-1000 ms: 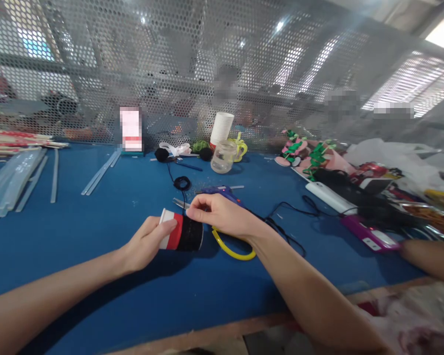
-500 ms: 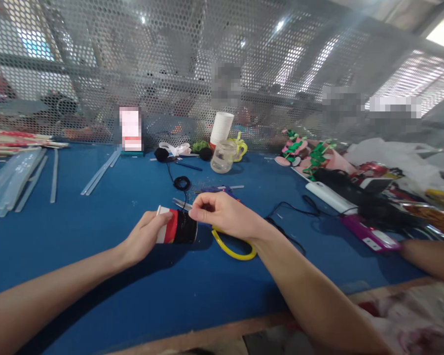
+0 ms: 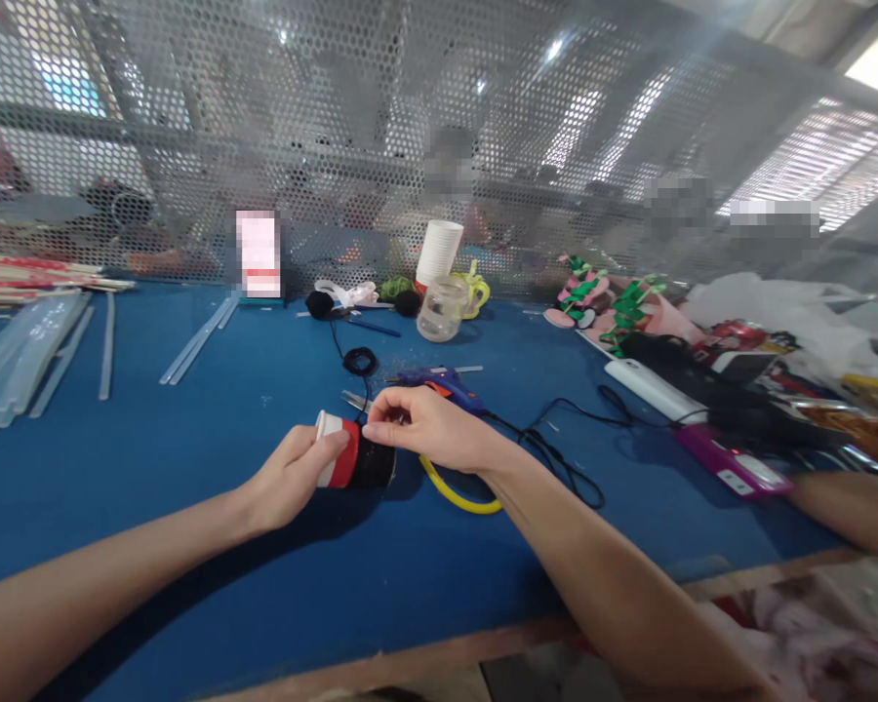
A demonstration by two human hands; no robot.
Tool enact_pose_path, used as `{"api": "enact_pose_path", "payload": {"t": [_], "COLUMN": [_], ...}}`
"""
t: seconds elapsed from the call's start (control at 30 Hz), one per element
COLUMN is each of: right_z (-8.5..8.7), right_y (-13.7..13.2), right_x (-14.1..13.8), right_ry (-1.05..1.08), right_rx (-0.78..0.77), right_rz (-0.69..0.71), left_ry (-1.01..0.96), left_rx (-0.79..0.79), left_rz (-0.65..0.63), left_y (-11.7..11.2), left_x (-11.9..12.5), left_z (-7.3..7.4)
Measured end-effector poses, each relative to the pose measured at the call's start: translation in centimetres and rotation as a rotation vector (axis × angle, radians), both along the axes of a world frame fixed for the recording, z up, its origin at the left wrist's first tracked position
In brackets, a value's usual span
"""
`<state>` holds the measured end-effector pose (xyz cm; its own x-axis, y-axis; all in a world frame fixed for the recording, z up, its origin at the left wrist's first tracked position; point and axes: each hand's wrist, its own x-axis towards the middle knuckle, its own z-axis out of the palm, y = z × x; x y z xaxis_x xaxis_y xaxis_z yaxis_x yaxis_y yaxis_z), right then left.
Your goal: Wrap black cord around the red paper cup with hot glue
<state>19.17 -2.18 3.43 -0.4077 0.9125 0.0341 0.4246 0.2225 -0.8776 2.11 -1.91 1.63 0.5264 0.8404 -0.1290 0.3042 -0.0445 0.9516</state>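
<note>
My left hand (image 3: 293,478) is closed round the open-rim end of a paper cup (image 3: 349,454), which lies on its side above the blue table. The cup is white and red, and black yarn (image 3: 375,464) covers the part toward its base. Thumb and forefinger of my right hand (image 3: 417,424) pinch the black yarn at the cup's upper side. From there the strand runs back to a loose coil (image 3: 359,362) and on to a black yarn ball (image 3: 320,305). Beneath my right hand lie scissors with a yellow handle (image 3: 458,499), partly hidden.
A blue glue gun (image 3: 443,382) lies behind my right hand, its cord running to a purple power strip (image 3: 732,463). Farther back stand a clear jar (image 3: 441,310) and stacked paper cups (image 3: 440,252). Glue sticks (image 3: 36,351) lie left. Another person's arm (image 3: 849,507) rests at right.
My right hand has moved slightly left along the cup, still pinching the yarn. The cup has turned and tilted a little in my left hand. More of the glue gun shows.
</note>
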Motion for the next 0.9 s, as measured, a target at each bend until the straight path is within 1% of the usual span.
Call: {"api": "enact_pose_path", "payload": {"t": [0.27,0.4,0.57,0.73,0.8,0.9], "right_z": [0.6,0.5,0.3,0.6,0.9,1.5], "right_y": [-0.2,-0.1,0.0,-0.2,-0.3,-0.6], "right_x": [0.4,0.4,-0.1,-0.1,0.0,0.4], "right_ry": [0.021,0.028,-0.013,-0.060,-0.065,-0.037], "right_rx": [-0.008,-0.003,-0.015,-0.001,0.007,-0.013], "right_rz": [0.021,0.008,0.028,0.051,0.051,0.048], "left_ry": [-0.033,-0.040,-0.027,-0.021,-0.038,-0.071], "left_rx": [-0.023,-0.019,-0.008,-0.013,-0.025,-0.054], "left_rz": [0.036,0.040,0.023,0.023,0.036,0.093], "left_y": [0.2,0.2,0.1,0.0,0.2,0.5], "left_x": [0.1,0.0,0.0,0.1,0.1,0.1], "left_z": [0.0,-0.2,-0.4,-0.2,-0.2,-0.3]}}
